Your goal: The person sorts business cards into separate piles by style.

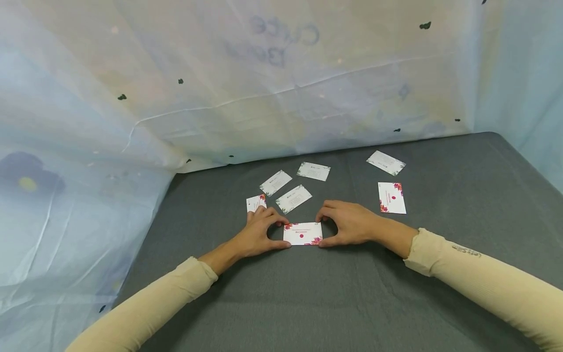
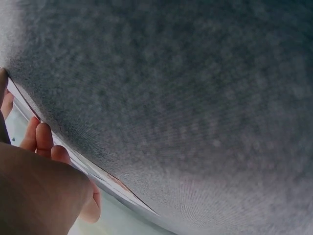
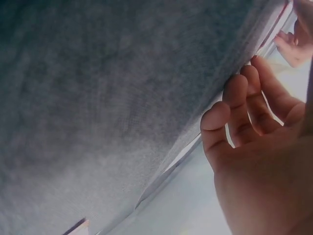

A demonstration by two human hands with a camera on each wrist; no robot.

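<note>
A white card with red flowers (image 1: 302, 233) lies flat on the grey table cloth (image 1: 308, 293), just in front of me. My left hand (image 1: 282, 234) pinches its left short edge between thumb and forefinger. At the right short edge my right hand (image 1: 321, 230) holds it the same way. Both arms are in beige sleeves. The left wrist view shows the cloth (image 2: 186, 107) close up, the curled fingers (image 2: 44, 142) and a thin card edge (image 2: 115, 185). In the right wrist view the curled fingers (image 3: 244, 107) lie against the cloth (image 3: 107, 98).
Several more cards lie beyond the hands: a red-flowered one (image 1: 256, 202) by the left hand, green-edged ones (image 1: 293, 198), (image 1: 275, 183), (image 1: 313, 171), (image 1: 385, 162) and a red-flowered one (image 1: 392, 197) on the right. A pale plastic sheet (image 1: 264, 88) walls the back and sides.
</note>
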